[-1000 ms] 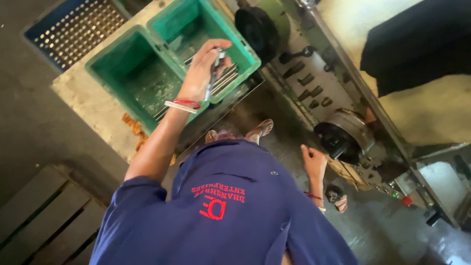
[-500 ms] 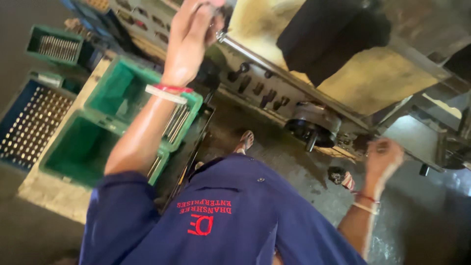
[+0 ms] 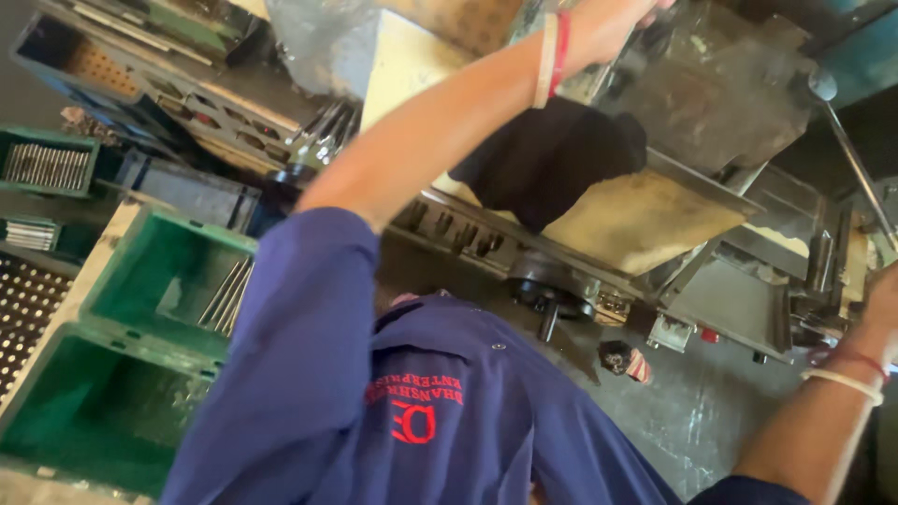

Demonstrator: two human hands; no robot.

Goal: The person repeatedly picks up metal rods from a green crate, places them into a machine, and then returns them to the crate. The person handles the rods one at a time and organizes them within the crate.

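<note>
Machine (image 3: 711, 112): left hand (image 3: 613, 19) & right hand (image 3: 884, 299) on it, both grips unclear; 2 green bins (image 3: 122, 374).

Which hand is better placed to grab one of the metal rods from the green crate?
Probably the left. The left hand is raised to the machine, but that arm is on the green crate's side, where the metal rods lie. The right hand sits far right, across the body.

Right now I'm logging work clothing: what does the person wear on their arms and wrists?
Short blue sleeves of a work shirt with red lettering, forearms bare. The left wrist carries a pale bangle beside a red band. The right wrist carries a pale bangle and a thin red thread. No gloves visible.
</note>
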